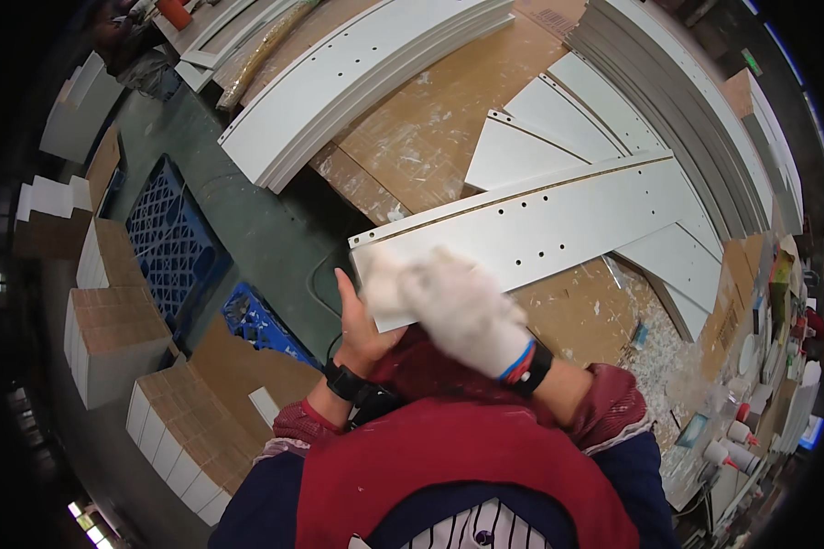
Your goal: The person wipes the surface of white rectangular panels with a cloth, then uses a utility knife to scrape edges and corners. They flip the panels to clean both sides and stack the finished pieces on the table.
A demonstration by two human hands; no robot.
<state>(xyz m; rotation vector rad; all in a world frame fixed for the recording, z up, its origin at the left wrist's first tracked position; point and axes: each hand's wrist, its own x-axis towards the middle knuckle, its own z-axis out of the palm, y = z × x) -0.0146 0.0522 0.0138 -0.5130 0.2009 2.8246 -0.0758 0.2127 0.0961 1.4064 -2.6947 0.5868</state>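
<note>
A long white panel (522, 220) with drilled holes lies slantwise in front of me, its near end over the table's edge. My left hand (364, 334), bare, grips that near end from the side; its thumb points up and its other fingers are partly hidden under the board. On the top face near the same end is my right hand (462, 306), in a white glove and smeared by motion. Its fingers are closed around a pale, cloth-like wad (382, 282), too blurred to name surely. More white panels (558, 114) lie fanned out beneath and beyond the panel.
A stack of curved white panels (357, 64) stands at the far left of the cardboard-covered table (412, 137); a taller stack (696, 101) rises at the right. Glue bottles (740, 435) stand at the right edge. A blue plastic pallet (176, 242) and boxed panel stacks (119, 334) occupy the floor.
</note>
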